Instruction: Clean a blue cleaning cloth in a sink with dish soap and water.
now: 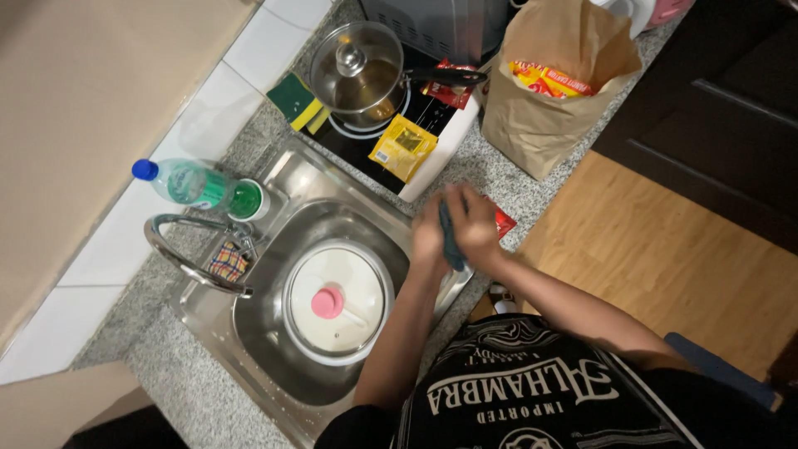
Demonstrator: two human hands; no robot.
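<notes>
While both hands are pressing together at the table's front edge, just right of the steel sink, the left hand and right hand are gripping a dark teal cloth, its length running upright between the palms.

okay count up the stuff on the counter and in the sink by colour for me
Yellow: 1, packet
Red: 2, packets
Green: 2, sponge, cup
Brown: 1, paper bag
Silver: 1, pot
White: 1, lid in the sink
Clear: 1, bottle
Dark: 1, cloth held in both hands
Total: 10
</notes>
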